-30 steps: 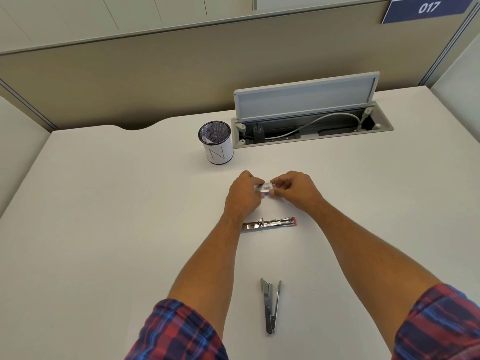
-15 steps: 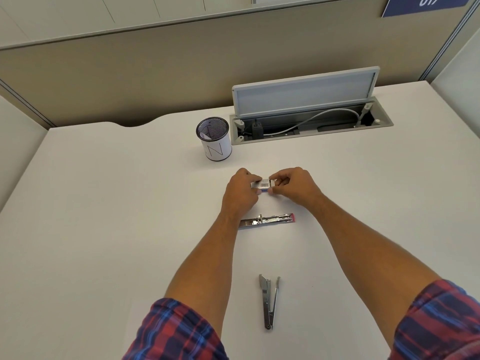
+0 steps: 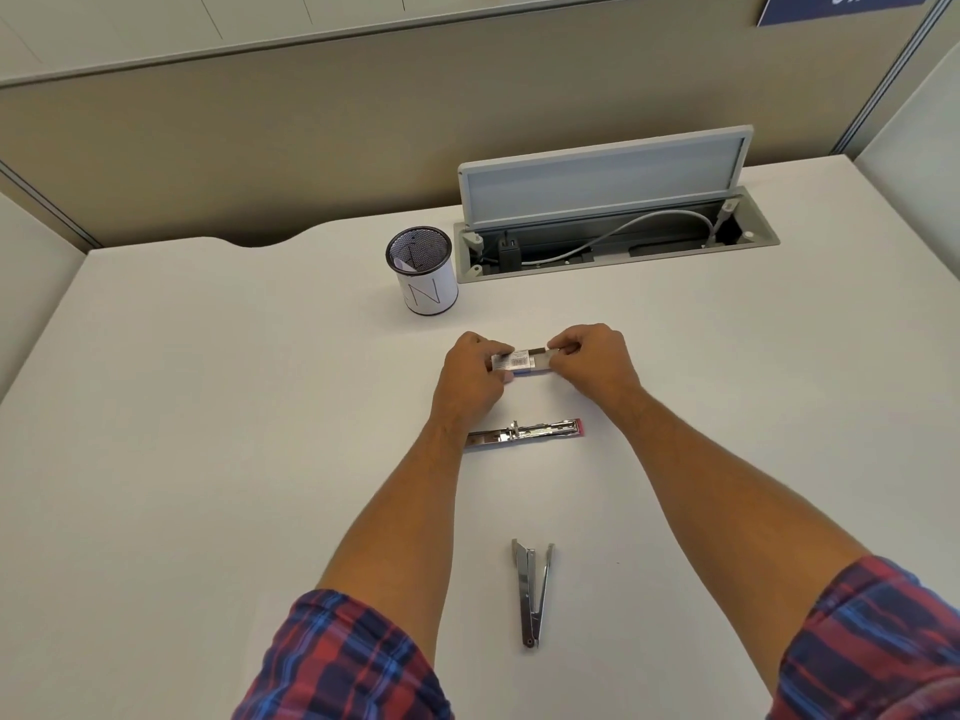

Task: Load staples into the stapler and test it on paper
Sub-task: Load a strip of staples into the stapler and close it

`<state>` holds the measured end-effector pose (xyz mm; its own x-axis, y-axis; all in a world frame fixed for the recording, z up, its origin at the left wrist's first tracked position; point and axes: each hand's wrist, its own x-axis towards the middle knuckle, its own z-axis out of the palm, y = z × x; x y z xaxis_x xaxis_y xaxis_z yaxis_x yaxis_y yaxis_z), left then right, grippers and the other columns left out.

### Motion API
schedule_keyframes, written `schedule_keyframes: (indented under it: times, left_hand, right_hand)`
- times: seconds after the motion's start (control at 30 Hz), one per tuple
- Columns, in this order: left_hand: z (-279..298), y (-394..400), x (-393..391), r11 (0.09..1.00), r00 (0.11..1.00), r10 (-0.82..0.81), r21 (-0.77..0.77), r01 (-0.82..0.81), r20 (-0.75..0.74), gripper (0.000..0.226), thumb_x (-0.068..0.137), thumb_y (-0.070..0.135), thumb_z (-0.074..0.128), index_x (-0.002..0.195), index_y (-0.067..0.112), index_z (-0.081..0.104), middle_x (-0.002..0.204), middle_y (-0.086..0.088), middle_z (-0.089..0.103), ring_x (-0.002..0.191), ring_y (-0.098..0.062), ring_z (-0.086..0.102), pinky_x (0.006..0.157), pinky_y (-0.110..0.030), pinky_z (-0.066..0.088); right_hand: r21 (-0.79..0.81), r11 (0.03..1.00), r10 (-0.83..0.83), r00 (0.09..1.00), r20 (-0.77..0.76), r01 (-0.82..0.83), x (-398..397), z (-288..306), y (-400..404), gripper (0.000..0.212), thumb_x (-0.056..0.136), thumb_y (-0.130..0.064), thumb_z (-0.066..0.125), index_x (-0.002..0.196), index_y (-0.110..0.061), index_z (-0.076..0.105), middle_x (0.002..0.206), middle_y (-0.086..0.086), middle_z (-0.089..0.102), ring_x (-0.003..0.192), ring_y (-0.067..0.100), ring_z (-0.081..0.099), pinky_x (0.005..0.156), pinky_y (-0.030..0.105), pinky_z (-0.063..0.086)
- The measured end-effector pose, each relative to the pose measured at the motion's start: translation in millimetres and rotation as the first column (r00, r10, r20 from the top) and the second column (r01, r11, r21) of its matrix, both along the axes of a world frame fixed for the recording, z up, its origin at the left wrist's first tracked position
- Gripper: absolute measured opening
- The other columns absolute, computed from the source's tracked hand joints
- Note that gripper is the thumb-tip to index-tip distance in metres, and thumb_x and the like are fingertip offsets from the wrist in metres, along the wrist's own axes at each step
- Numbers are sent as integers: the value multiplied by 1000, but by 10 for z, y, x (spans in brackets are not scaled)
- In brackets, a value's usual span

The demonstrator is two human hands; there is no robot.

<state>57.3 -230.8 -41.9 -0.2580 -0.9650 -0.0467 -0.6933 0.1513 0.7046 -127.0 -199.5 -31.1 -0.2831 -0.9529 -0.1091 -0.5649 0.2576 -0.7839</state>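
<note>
A small staple box [image 3: 522, 360] with a barcode label hangs just above the white desk [image 3: 208, 433]. My left hand [image 3: 475, 379] pinches its left end and my right hand [image 3: 592, 358] pinches its right end, where a dark inner part shows. Nearer to me lies the stapler [image 3: 524, 433], opened flat, metal with a pink tip at its right end. Close to the front edge rests a metal staple remover [image 3: 532, 592], its jaws spread and pointing away from me. No paper sheet shows on the desk.
A mesh pen cup [image 3: 423, 275] with a white label stands behind my hands. To its right an open cable tray [image 3: 618, 239] with a raised lid is sunk into the desk. Beige partition walls close off the back and sides.
My hands have drawn slightly apart along the staple box, and more of the box and its dark inner part shows between them. Stapler and staple remover lie unmoved.
</note>
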Motion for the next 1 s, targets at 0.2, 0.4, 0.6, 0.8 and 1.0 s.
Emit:
schedule_keyframes:
  times: [0.2, 0.4, 0.6, 0.8, 1.0]
  left_hand:
    - [-32, -20, -11, 1000, 1000, 6, -8, -6, 11, 40, 85, 11, 77, 124, 18, 72, 105, 2, 53, 92, -16, 59, 86, -24, 47]
    - [-40, -34, -12, 1000, 1000, -1, 3, 1, -12, 40, 84, 11, 78, 123, 16, 72, 103, 2, 53, 89, -17, 60, 83, -25, 49]
    - [-59, -48, -3, 1000, 1000, 3, 11, -2, -19, 39, 84, 11, 78, 123, 17, 72, 103, 3, 53, 87, -13, 58, 77, -17, 44]
    - [-63, -58, 5, 1000, 1000, -9, 9, 9, -10, 39, 85, 13, 77, 124, 18, 72, 102, 4, 51, 82, -10, 55, 77, -20, 43]
    - [-59, -67, 5, 1000, 1000, -10, 15, 10, -15, 39, 85, 13, 77, 123, 17, 72, 102, 4, 51, 80, -11, 54, 78, -23, 44]
  right_hand:
    - [-16, 999, 48, 989, -138, -51, 14, 25, -6, 31, 82, -8, 64, 108, -20, 76, 96, 0, 68, 83, 17, 64, 75, 35, 59]
    - [-12, 975, 212, 940, -268, -224, 82, 2, -45, 18, 88, -15, 67, 98, -21, 81, 95, -2, 59, 83, 15, 59, 72, 33, 55]
    - [28, 986, 168, 948, -270, -166, 76, -6, -84, 18, 86, -22, 66, 92, -14, 81, 86, -5, 60, 77, 16, 61, 69, 37, 58]
    - [64, 994, 95, 972, -216, -83, 108, -9, -148, 20, 84, -33, 76, 84, -14, 80, 74, -5, 67, 70, 15, 62, 67, 35, 59]
    - [127, 991, 75, 979, -191, -52, 98, 7, -201, 14, 83, -23, 77, 88, -11, 82, 82, 3, 76, 75, 15, 66, 61, 27, 53]
